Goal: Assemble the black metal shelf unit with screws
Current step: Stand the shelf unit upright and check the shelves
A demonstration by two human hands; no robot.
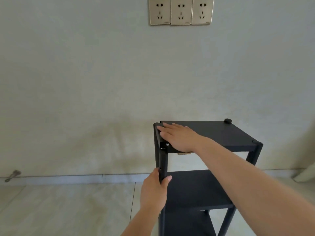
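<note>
The black metal shelf unit (221, 133) stands upright on the floor near the wall, with a top board, a middle board (196, 189) and a lower board. My right hand (179, 136) lies flat on the top board's left end, fingers straight and reaching its far-left corner. My left hand (154, 193) grips the front-left leg (162, 160) just above the middle board. A small silver screw (167, 144) shows at the top of that leg, beside the board's front-left corner. Black caps (227, 121) sit on the right-hand leg tops.
A pale wall with three socket plates (181, 11) rises behind the shelf. A grey skirting strip (68, 178) runs along the tiled floor. A small metal piece (12, 175) lies at the far left by the wall. Something pale (305, 174) stands at the right edge.
</note>
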